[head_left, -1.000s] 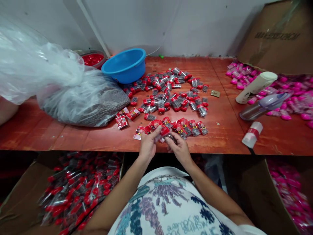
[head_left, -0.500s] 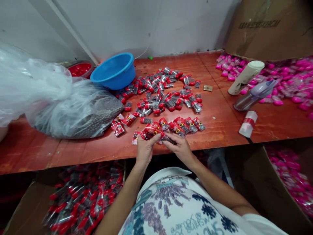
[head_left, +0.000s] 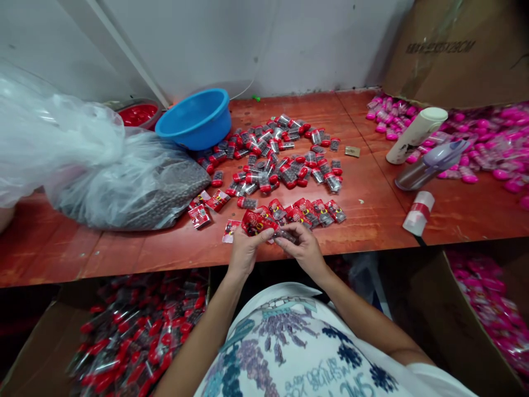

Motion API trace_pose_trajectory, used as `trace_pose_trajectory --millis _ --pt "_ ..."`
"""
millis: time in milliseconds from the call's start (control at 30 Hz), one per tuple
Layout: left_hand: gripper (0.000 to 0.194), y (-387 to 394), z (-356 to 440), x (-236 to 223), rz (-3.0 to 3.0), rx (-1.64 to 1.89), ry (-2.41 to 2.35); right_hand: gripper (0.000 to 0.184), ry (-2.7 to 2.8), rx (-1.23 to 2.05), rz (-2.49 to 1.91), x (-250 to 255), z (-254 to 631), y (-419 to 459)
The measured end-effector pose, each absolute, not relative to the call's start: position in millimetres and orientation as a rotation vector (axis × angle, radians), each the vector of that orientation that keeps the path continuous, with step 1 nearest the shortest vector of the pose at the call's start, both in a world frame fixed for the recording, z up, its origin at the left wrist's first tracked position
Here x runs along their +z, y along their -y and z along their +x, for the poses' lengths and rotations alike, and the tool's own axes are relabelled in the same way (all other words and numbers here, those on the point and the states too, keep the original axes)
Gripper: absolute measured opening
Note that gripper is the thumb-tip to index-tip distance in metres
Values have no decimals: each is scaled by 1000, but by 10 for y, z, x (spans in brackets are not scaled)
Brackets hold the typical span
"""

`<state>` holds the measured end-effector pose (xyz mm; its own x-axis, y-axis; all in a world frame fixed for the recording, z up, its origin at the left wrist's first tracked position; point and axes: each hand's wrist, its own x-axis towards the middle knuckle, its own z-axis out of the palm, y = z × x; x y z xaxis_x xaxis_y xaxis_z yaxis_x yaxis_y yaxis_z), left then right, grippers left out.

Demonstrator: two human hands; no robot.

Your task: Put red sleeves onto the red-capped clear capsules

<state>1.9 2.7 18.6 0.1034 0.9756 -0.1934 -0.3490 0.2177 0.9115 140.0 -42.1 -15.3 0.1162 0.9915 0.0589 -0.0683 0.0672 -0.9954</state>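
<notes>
Close to the table's front edge, my left hand point(head_left: 244, 252) is closed on a red printed wrapper point(head_left: 257, 222). My right hand point(head_left: 306, 251) pinches a small clear container of dark beads point(head_left: 286, 236) at the wrapper's right end. Whether the container is partly inside the wrapper, I cannot tell. Just beyond the hands lie several containers in red wrappers point(head_left: 308, 212). A flat wrapper point(head_left: 230, 230) rests beside my left hand, and more wrappers point(head_left: 201, 216) lie farther left. Behind them spreads a pile of red-capped containers point(head_left: 289, 172).
A plastic bag of dark beads point(head_left: 144, 187) and a blue basin point(head_left: 194, 118) stand left. Two bottles point(head_left: 417, 135), a white roll with a red band point(head_left: 419, 212) and pink containers point(head_left: 487, 143) are right. Below the table, a box holds red-capped containers point(head_left: 140, 336).
The red wrapper has turned slightly and shows more of its printed face. Both hands stay in nearly the same place, with the container still between the right fingers.
</notes>
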Motion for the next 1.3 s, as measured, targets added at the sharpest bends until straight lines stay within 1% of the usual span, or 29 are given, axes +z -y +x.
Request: trace_pose_trajectory --millis 167,233,300,367,433,500,567,667,767,833,967,1033,1200,1300 --pt "36 -25 20 169 932 1158 -1047 21 1224 995 -1181 -120 1418 441" --pt "33 -23 14 185 966 1148 -1076 21 1229 990 -1194 -99 1421 451" --pt "30 -28 1 207 981 1120 -1068 22 1155 1090 -1202 -83 1418 459" --pt "27 -36 -15 226 970 1080 -1033 26 1028 1268 -1184 -77 1411 463" --pt "28 -42 -27 232 932 1037 -1000 29 933 1400 -1151 -85 1405 461" --pt "31 -42 -27 223 888 1023 -990 30 928 1401 -1140 -104 1406 452" --pt "33 -36 -14 209 867 1050 -1011 27 988 1298 -1154 -125 1415 438" --pt "30 -25 15 203 917 1106 -1086 22 1116 1119 -1174 -142 1429 424" --pt "27 -13 35 237 1000 1105 -1143 21 1184 1044 -1197 -138 1415 431" --pt "27 -5 41 264 1012 1100 -1158 23 1132 1096 -1215 -138 1385 441" --pt "32 14 43 263 940 1095 -1130 29 874 1366 -1151 -147 1333 433" --pt "32 19 42 237 900 1129 -1102 30 826 1419 -1103 -145 1342 410" --pt "27 27 48 221 885 1230 -1064 33 941 1431 -1045 -142 1402 379" --pt "30 32 48 257 892 1246 -1138 33 1006 1303 -1123 -174 1390 411"
